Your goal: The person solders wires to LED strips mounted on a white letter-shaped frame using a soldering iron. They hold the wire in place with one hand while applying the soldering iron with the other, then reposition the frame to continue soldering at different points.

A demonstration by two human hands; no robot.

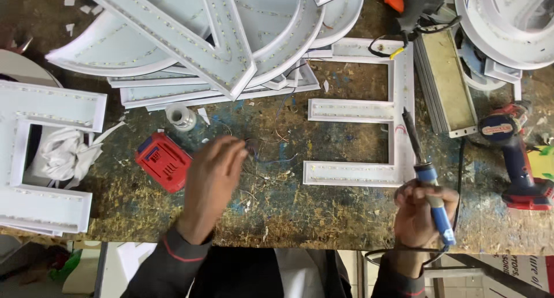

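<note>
Workbench, worn and paint-stained, seen from above. Right hand clenched around the blue handle of a soldering iron; the dark tip points up and away from the person and lies over the lower right part of a white E-shaped channel letter, which rests flat on the bench with its open side up and rows of small LEDs along its inside. Left hand released, fingers loosely extended, holding nothing; its fingertips are at a tangle of thin wires lying on the bench between the hand and the letter. Contact with the wires cannot be confirmed because of blur.

Red battery pack just left of the left hand. Small metal spool above it. Stack of further white letter shells along the far edge. Another white letter at the left, with crumpled white material inside. Red cordless drill at the right edge, well apart from the right hand. Long metal box beside the drill. Black glue gun with orange nozzle at top.
</note>
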